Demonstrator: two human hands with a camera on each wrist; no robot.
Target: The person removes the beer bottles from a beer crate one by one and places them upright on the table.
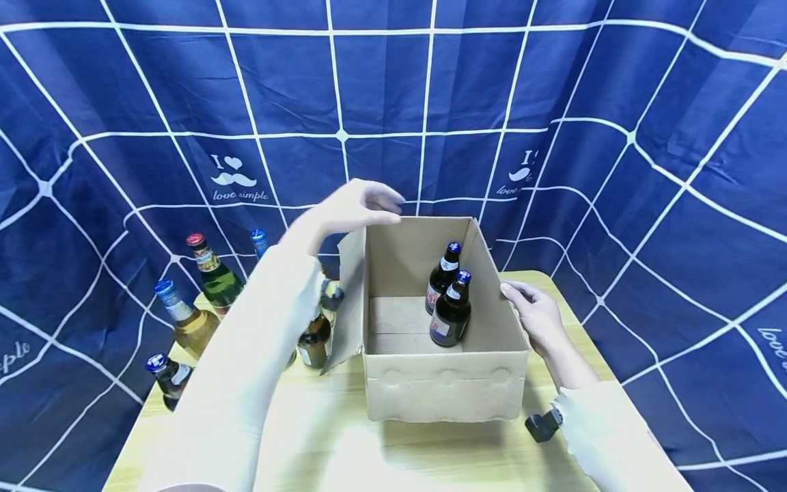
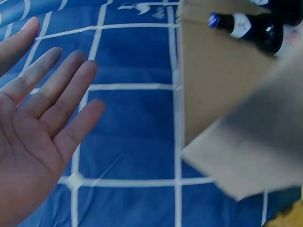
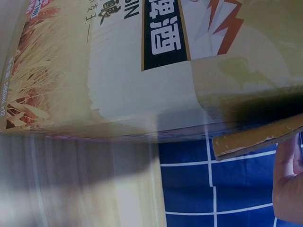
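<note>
An open cardboard box (image 1: 445, 393) stands on the table, its left flap (image 1: 347, 301) hanging outward. Two dark beer bottles with blue caps stand upright inside along the right wall, a front bottle (image 1: 451, 314) and a rear bottle (image 1: 441, 277). My left hand (image 1: 353, 207) is raised over the box's back left corner, holding nothing; in the left wrist view its fingers (image 2: 66, 99) are spread. At the right wall my right hand (image 1: 535, 314) grips the box's edge, thumb at the rim. The right wrist view shows the printed outer side (image 3: 142, 94) of the box.
Left of the box stand several bottles: a green bottle (image 1: 218, 283) with a red cap, a pale amber bottle (image 1: 193, 328), a dark bottle (image 1: 172, 379), and a brown bottle (image 1: 315, 342) beside the flap. A blue curtain (image 1: 387, 89) surrounds the wooden table (image 1: 320, 437).
</note>
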